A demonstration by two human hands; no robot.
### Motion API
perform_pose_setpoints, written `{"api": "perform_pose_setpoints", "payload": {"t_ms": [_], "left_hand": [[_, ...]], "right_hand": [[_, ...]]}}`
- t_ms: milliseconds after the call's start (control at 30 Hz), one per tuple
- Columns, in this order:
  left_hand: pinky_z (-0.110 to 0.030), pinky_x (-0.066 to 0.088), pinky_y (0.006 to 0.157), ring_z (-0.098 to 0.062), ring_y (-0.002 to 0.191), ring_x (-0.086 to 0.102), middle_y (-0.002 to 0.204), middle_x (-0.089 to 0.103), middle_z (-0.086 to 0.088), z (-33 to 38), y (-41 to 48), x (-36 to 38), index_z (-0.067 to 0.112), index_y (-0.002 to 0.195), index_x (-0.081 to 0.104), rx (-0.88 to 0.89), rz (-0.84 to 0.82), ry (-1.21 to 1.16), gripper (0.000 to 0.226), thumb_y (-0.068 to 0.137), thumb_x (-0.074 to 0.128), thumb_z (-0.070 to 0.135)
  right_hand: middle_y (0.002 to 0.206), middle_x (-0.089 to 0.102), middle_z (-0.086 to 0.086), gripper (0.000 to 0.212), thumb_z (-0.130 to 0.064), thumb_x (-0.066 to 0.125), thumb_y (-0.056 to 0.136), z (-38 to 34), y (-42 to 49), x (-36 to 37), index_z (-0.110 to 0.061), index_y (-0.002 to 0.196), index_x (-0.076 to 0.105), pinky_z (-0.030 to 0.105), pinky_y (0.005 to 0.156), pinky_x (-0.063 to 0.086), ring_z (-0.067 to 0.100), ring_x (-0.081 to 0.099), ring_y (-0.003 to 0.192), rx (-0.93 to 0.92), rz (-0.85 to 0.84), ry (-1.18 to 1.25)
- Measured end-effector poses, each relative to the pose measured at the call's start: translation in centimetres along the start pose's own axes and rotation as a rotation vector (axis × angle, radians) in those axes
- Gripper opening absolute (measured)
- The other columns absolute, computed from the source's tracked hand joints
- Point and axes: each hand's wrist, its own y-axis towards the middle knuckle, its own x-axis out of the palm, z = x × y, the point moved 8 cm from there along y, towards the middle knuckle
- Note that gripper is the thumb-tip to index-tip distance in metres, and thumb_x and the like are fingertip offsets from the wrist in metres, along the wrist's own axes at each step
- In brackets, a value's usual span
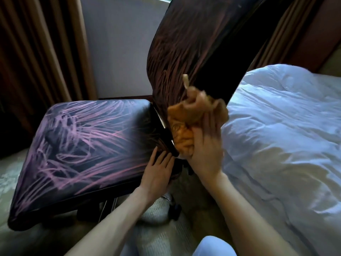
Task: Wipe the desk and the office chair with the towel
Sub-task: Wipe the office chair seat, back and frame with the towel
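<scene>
The office chair fills the middle of the view: its dark seat [77, 145] with pink streaks lies to the left, and its dark backrest [184, 52] rises at the centre. My right hand [204, 145] holds a crumpled orange-brown towel [186, 119] against the lower edge of the backrest. My left hand [156, 174] rests with straight fingers on the seat's rear corner, beside the backrest joint. The towel is blurred. The desk is not in view.
A bed with a white duvet [286, 145] lies close on the right. Brown curtains [36, 52] hang at the left and far right, with a pale wall [120, 43] between. The chair's base and a caster [174, 211] stand on light carpet [162, 235].
</scene>
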Motion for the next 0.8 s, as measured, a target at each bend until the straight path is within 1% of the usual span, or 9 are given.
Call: {"api": "perform_pose_setpoints", "payload": {"t_ms": [133, 200, 267, 333, 400, 467, 567, 700, 800], "left_hand": [[-0.057, 0.001, 0.127, -0.029, 0.152, 0.035, 0.159, 0.047, -0.004, 0.5, 0.2, -1.1, 0.021, 0.157, 0.044, 0.077, 0.059, -0.046, 0.073, 0.088, 0.058, 0.043], [-0.056, 0.002, 0.127, -0.028, 0.155, 0.030, 0.162, 0.042, -0.003, 0.5, 0.1, -1.4, 0.023, 0.159, 0.039, 0.073, 0.076, -0.063, 0.070, 0.092, 0.050, 0.041], [-0.057, 0.001, 0.127, -0.027, 0.154, 0.031, 0.161, 0.043, -0.002, 0.5, 0.3, -1.6, 0.022, 0.159, 0.038, 0.068, 0.072, -0.066, 0.069, 0.094, 0.053, 0.039], [-0.058, 0.006, 0.127, -0.027, 0.146, 0.046, 0.151, 0.057, -0.003, 0.7, 0.6, -2.1, 0.021, 0.152, 0.050, 0.067, 0.091, -0.046, 0.064, 0.092, 0.059, 0.040], [-0.056, -0.004, 0.128, -0.026, 0.148, 0.040, 0.156, 0.050, -0.002, 0.7, 1.4, -2.1, 0.019, 0.158, 0.040, 0.036, 0.053, -0.017, 0.065, 0.098, 0.050, 0.042], [-0.053, -0.014, 0.126, -0.026, 0.152, 0.032, 0.163, 0.040, -0.004, 0.3, 2.0, -1.2, 0.015, 0.161, 0.027, -0.007, -0.037, 0.008, 0.073, 0.099, 0.048, 0.047], [-0.053, -0.015, 0.126, -0.027, 0.152, 0.032, 0.163, 0.039, -0.007, 0.4, 2.0, -0.6, 0.011, 0.160, 0.029, -0.006, -0.043, 0.048, 0.080, 0.096, 0.056, 0.049], [-0.051, -0.018, 0.124, -0.026, 0.152, 0.033, 0.161, 0.043, -0.004, 0.3, 2.4, -0.6, 0.014, 0.160, 0.030, -0.011, -0.028, 0.016, 0.080, 0.095, 0.055, 0.053], [-0.051, -0.015, 0.126, -0.022, 0.150, 0.035, 0.157, 0.048, 0.003, 0.4, 2.4, -0.8, 0.026, 0.159, 0.036, 0.011, -0.014, -0.081, 0.070, 0.096, 0.052, 0.051]], "right_hand": [[0.127, 0.070, 0.022, 0.041, -0.027, 0.075, 0.089, -1.2, -9.5, 4.4, 0.000, 0.119, 0.072, 0.051, 0.112, 0.048, 0.039, 0.065, 0.124, -0.025, -0.269, -0.057], [0.128, 0.071, 0.015, 0.044, -0.033, 0.068, 0.092, -1.4, -10.8, 5.0, -0.002, 0.124, 0.071, 0.048, 0.111, 0.048, 0.031, 0.066, 0.124, -0.011, -0.347, -0.028], [0.125, 0.073, 0.010, 0.042, -0.033, 0.068, 0.089, -1.0, -9.1, 4.4, -0.006, 0.121, 0.072, 0.046, 0.108, 0.050, 0.026, 0.068, 0.120, 0.007, -0.295, 0.042], [0.126, 0.073, 0.004, 0.043, -0.033, 0.071, 0.085, -0.1, -6.8, 2.5, -0.010, 0.122, 0.073, 0.045, 0.106, 0.050, 0.022, 0.068, 0.120, 0.055, -0.184, 0.199], [0.132, 0.070, 0.004, 0.045, -0.035, 0.071, 0.089, 1.1, -4.1, -0.2, -0.009, 0.127, 0.071, 0.048, 0.108, 0.047, 0.022, 0.064, 0.126, 0.049, -0.020, 0.310], [0.141, 0.064, 0.009, 0.048, -0.033, 0.073, 0.091, 2.0, -1.3, -2.5, -0.007, 0.132, 0.066, 0.052, 0.113, 0.042, 0.025, 0.057, 0.136, -0.008, 0.126, 0.264], [0.145, 0.059, 0.018, 0.063, -0.039, 0.083, 0.085, 2.8, 1.2, -2.9, -0.003, 0.132, 0.060, 0.055, 0.117, 0.037, 0.031, 0.050, 0.142, -0.028, 0.167, 0.103], [0.146, 0.054, 0.028, 0.076, -0.028, 0.082, 0.075, 2.7, -2.4, 0.1, 0.004, 0.138, 0.054, 0.051, 0.120, 0.034, 0.035, 0.040, 0.143, 0.119, -0.004, -0.006], [0.140, 0.060, 0.025, 0.078, -0.038, 0.082, 0.073, 0.8, -6.7, 3.3, 0.004, 0.134, 0.061, 0.048, 0.119, 0.033, 0.036, 0.052, 0.138, 0.120, -0.268, -0.118]]}}
